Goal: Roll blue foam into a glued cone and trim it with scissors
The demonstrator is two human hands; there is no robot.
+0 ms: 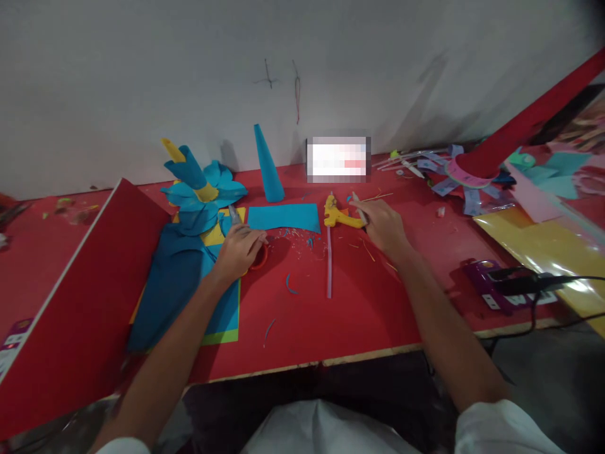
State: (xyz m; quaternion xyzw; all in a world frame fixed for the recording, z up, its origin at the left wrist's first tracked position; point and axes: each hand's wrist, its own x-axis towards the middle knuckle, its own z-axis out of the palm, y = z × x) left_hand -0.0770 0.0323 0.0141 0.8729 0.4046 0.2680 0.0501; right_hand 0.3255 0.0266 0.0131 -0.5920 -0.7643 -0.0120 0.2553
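My left hand is closed around scissors; their blades point away from me and a red-orange handle loop shows under the fingers. At the right of the glue gun, my right hand is closed on a pale, stick-like thing, too blurred to name. The yellow glue gun lies by its fingertips, with a translucent glue stick pointing toward me. Between the hands lies a blue paper strip, with a blue paper cone upright behind it.
A blue paper flower with a yellow centre stands over blue sheets at left, beside an upright red panel. Scraps litter the red table. At right are a purple power strip, cables and a red cone.
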